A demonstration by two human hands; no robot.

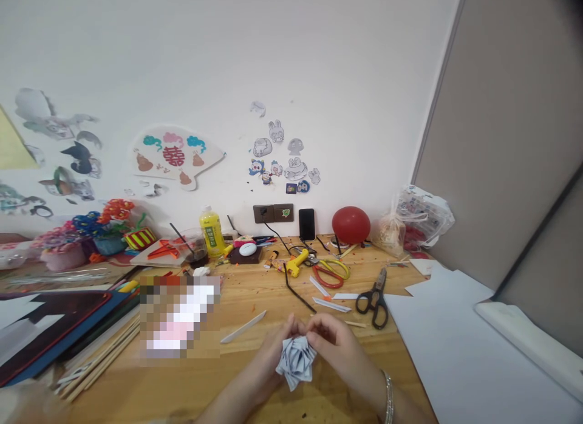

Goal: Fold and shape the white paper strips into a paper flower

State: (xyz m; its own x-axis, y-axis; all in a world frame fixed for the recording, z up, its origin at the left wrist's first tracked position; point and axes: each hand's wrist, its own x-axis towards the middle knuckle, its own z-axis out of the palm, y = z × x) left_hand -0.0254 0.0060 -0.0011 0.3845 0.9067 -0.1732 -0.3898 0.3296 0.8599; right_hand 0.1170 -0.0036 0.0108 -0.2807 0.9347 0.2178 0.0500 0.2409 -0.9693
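A folded paper ball (297,362) with pointed, star-like folds, white to pale grey, is held between both hands above the front of the wooden table. My left hand (274,346) curls along its left side, fingers closed against the back. Over its upper right, my right hand (331,338) pinches the folds with thumb and fingertips. The fingertips behind the ball are partly hidden. Just beyond the hands lie several folded paper strips (331,305). Another paper strip (243,327) rests to the left. Black-handled scissors (374,302) lie to the right, their blades pointing away.
A yellow glue gun (298,263) and scissors with red and yellow handles (331,274) lie farther back. A red balloon (351,225), a phone (306,224) and a yellow bottle (211,232) stand near the wall. Wooden sticks (102,363) lie left; white paper sheets (464,345) cover the right.
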